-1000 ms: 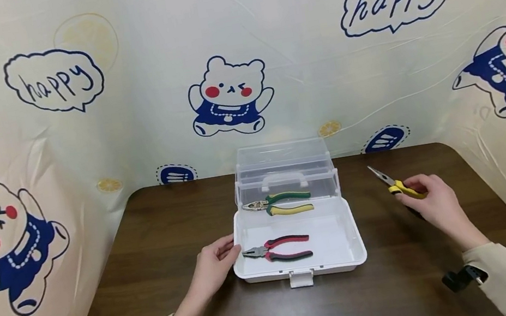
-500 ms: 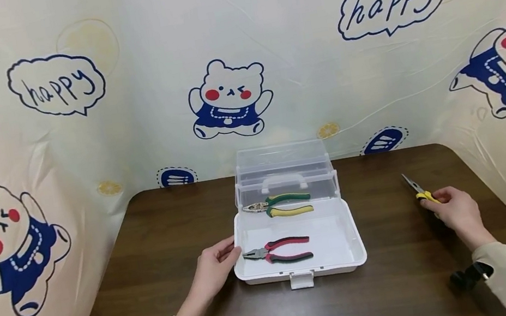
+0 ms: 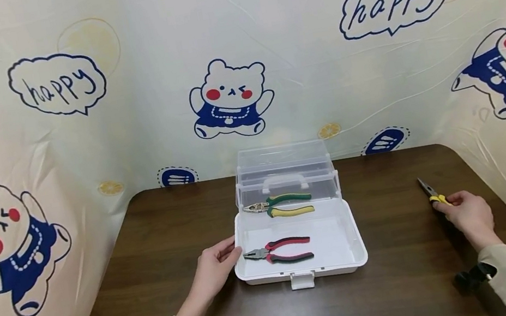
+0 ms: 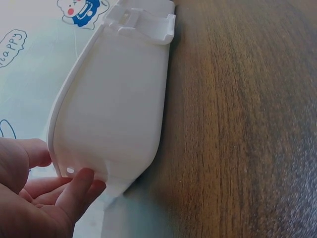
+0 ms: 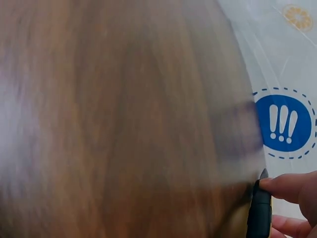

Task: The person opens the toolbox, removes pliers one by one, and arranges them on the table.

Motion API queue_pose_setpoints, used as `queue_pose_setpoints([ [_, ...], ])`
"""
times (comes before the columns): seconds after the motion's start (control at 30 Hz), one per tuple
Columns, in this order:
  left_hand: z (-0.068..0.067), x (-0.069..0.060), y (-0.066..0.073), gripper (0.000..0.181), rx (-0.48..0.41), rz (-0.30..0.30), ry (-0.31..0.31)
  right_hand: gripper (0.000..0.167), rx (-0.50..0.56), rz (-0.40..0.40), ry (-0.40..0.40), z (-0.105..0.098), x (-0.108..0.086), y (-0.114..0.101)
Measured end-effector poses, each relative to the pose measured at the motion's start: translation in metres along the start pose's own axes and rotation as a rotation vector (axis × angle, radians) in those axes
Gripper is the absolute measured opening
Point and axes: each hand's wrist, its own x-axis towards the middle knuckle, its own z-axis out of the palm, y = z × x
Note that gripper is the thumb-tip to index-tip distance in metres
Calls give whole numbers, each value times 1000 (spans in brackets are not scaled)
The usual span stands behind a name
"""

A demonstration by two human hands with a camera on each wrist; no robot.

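Note:
A white toolbox (image 3: 334, 233) with its clear lid (image 3: 284, 164) raised stands at mid-table. Inside, near the front, lie red-and-black pliers (image 3: 288, 241); green-and-yellow pliers (image 3: 291, 211) lie farther back. My left hand (image 3: 213, 266) grips the box's left side, its thumb at the rim and its fingers against the outer wall (image 4: 109, 99) in the left wrist view. Off to the right, my right hand (image 3: 470, 214) holds yellow-and-black needle-nose pliers (image 3: 429, 189) by the handles, tips pointing away. In the right wrist view only a dark handle (image 5: 259, 213) and part of the jaws show.
The brown wooden table (image 3: 168, 215) ends at a back edge against a printed cloth (image 3: 307, 61), which also hangs on both sides. A white latch (image 3: 302, 280) projects from the box's front.
My right hand has moved right and toward me with the needle-nose pliers, away from the toolbox. The left hand and the box have stayed in place.

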Motion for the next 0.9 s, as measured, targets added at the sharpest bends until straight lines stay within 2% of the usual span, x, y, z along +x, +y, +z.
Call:
queue_pose_setpoints([
  [0.27,0,0,0,34,-11,-1,4,59,6,-3,18,0,-1,6],
  [0.57,0,-1,-1,34,-13,-1,-1,63,-9,-9,-44,-2,-4,9],
  [0.9,0,0,-1,35,-18,8,2,62,-8,-23,-24,-2,-7,9],
])
